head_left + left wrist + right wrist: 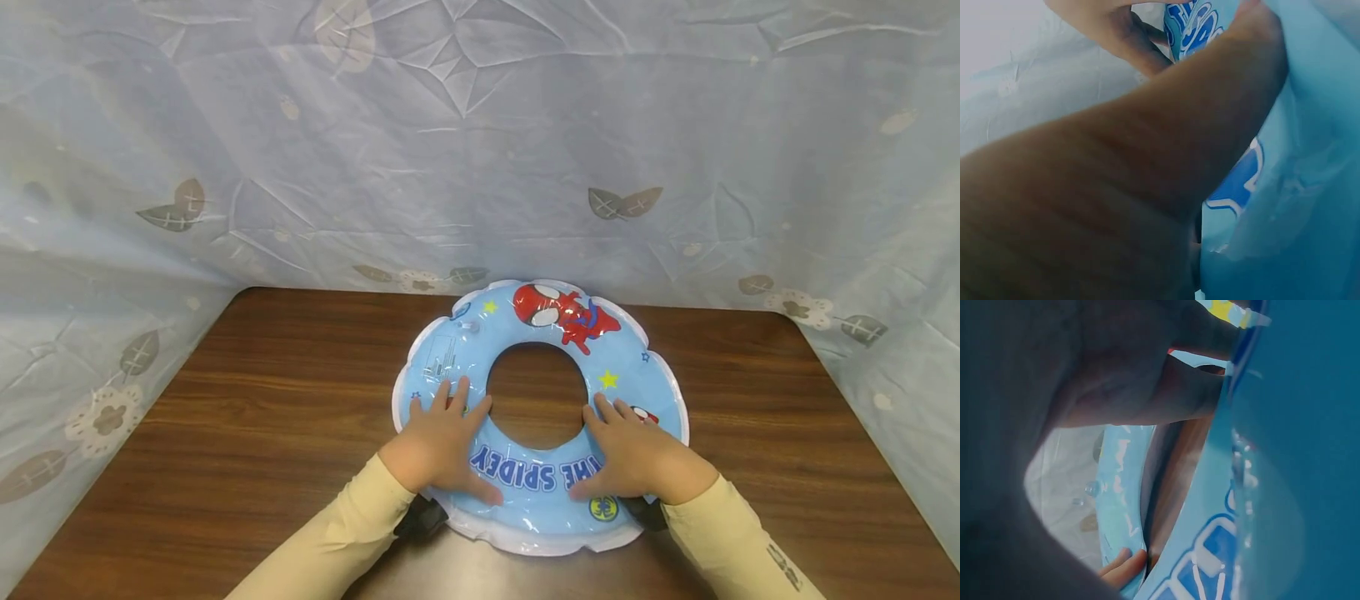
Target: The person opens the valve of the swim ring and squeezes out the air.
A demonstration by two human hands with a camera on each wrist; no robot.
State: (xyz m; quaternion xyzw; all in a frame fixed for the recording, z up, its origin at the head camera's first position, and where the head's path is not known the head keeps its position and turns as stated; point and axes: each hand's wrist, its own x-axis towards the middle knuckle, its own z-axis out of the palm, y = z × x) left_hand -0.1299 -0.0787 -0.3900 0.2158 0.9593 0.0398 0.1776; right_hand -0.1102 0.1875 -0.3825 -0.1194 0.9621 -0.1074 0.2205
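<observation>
An inflated light-blue swim ring (540, 500) with a white rim lies on the wooden table, printed with a red cartoon figure, stars and the words "THE SPIDEY", upside down to me. On its left side rests my left hand (442, 446), fingers spread and pointing away. Opposite, my right hand (637, 454) lies on the ring with spread fingers, thumb toward the lettering. The left wrist view shows the left hand (1147, 144) close up against the blue vinyl. In the right wrist view, the right hand (1116, 369) touches the ring beside its central hole.
Dark brown wooden table (300, 400) lies under the ring and stretches to both sides. A pale grey-blue curtain (480, 167) with leaf and flower prints hangs behind and beside the table. A small clear air valve (470, 327) stands on the ring's upper left.
</observation>
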